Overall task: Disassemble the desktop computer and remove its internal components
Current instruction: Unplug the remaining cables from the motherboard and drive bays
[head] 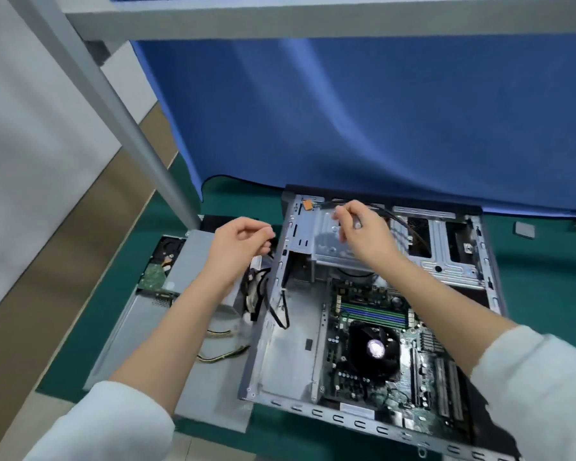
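Your right hand [363,227] pinches a thin black cable [400,221] over the stamped-metal drive cage. Your left hand [243,241] has its fingers curled; whether it holds anything, can't tell. The open steel case [280,354] lies flat on the green tabletop [546,294], far-right side, with the board [379,327] and round black fan [373,351] inside.

Both hands [300,234] hover over the open computer case [363,327] (right hand [363,227] pinching a black cable [403,224])
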Demonstrator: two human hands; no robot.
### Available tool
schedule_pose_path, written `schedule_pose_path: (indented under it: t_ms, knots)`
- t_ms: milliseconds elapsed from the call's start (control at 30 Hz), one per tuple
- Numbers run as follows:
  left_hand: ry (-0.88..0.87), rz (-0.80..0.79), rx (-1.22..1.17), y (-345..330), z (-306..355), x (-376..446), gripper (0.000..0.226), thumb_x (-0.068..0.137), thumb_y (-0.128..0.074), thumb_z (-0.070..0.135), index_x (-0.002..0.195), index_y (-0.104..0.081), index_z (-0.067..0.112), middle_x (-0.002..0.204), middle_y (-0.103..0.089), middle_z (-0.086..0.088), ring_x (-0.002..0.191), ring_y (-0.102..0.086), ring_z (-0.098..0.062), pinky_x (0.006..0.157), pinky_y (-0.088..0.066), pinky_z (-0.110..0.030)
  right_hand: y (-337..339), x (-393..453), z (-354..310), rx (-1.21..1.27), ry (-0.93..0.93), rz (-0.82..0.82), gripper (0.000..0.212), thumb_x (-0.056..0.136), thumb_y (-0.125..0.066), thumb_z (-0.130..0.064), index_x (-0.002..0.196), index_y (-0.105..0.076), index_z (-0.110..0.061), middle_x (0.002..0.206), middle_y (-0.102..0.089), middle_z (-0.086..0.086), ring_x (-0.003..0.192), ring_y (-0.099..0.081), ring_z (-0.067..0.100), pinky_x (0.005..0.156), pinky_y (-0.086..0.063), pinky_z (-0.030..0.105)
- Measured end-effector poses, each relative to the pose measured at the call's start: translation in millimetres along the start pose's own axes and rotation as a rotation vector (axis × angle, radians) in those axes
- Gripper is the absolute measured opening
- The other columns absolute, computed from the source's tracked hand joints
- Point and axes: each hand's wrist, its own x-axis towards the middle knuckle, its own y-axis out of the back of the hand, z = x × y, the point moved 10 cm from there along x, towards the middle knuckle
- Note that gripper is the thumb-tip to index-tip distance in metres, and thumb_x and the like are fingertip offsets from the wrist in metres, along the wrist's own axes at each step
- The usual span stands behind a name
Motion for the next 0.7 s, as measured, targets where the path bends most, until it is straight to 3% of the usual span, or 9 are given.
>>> schedule_pose_path:
  t_ms: [100, 233, 333, 367, 500, 700]
  knots:
    - [0.021, 0.071, 0.107, 24.0, -17.9, 28.2, 0.008, 0.090, -0.058, 0.007, 0.088, -0.066, 0.010, 0.080, -0.069, -0.003, 0.058, -0.059, -0.002, 0.061, -0.052, -0.015, -18.6, 21.8, 20.3, -0.393, -0.013, -0.021, 0.025, 0.101, -0.033, -0.039, 0.107, -0.048, -0.020, 0.081, -0.060, 0.002, 0.075, -0.057, 0.027, 0.059, -0.038, 0.033]
    - [-0.020, 0.061, 0.341, 33.4, -38.8, 72.6, 0.012, 0.090, -0.058, 0.010, 0.083, -0.066, 0.016, 0.082, -0.069, -0.001, 0.067, -0.060, -0.009, 0.070, -0.054, -0.025, -38.2, 20.6, 20.8, -0.644, 0.138, 0.071, 0.015, 0.097, -0.039, -0.033, 0.094, -0.045, -0.019, 0.084, -0.060, 0.000, 0.080, -0.054, 0.024, 0.052, -0.037, 0.031]
    - [-0.141, -0.046, 0.662, 15.8, -45.0, 102.2, 0.006, 0.087, -0.065, 0.018, 0.086, -0.071, 0.022, 0.082, -0.069, 0.006, 0.068, -0.058, 0.000, 0.066, -0.043, -0.007, -41.6, 18.6, 21.1, -0.630, 0.156, 0.093, 0.009, 0.093, -0.044, -0.029, 0.090, -0.045, -0.020, 0.083, -0.058, -0.004, 0.078, -0.049, 0.019, 0.052, -0.039, 0.030]
    - [-0.169, -0.088, 0.773, 7.4, -48.1, 110.8, 0.007, 0.087, -0.066, 0.021, 0.089, -0.072, 0.022, 0.084, -0.070, 0.007, 0.071, -0.058, -0.001, 0.065, -0.041, -0.007, -40.7, 19.8, 23.0, -0.624, 0.145, 0.090, 0.007, 0.092, -0.045, -0.028, 0.090, -0.046, -0.021, 0.082, -0.058, -0.005, 0.077, -0.048, 0.018, 0.052, -0.039, 0.030]
    - [-0.101, -0.179, 1.068, -15.1, -67.5, 146.3, 0.015, 0.088, -0.062, 0.022, 0.099, -0.072, 0.025, 0.100, -0.070, 0.003, 0.096, -0.063, -0.020, 0.082, -0.051, -0.030, -39.9, 20.5, 22.6, -0.631, 0.146, 0.096, 0.003, 0.088, -0.048, -0.026, 0.088, -0.046, -0.023, 0.078, -0.055, -0.009, 0.073, -0.047, 0.016, 0.052, -0.033, 0.028]
    - [0.012, -0.309, 1.387, -32.5, -91.0, 177.7, 0.026, 0.088, -0.060, 0.026, 0.112, -0.067, 0.017, 0.111, -0.064, -0.011, 0.100, -0.060, -0.030, 0.074, -0.046, -0.031, -39.3, 20.1, 20.6, -0.651, 0.130, 0.103, 0.006, 0.084, -0.051, -0.025, 0.087, -0.046, -0.022, 0.073, -0.047, -0.011, 0.067, -0.042, 0.015, 0.046, -0.021, 0.024]
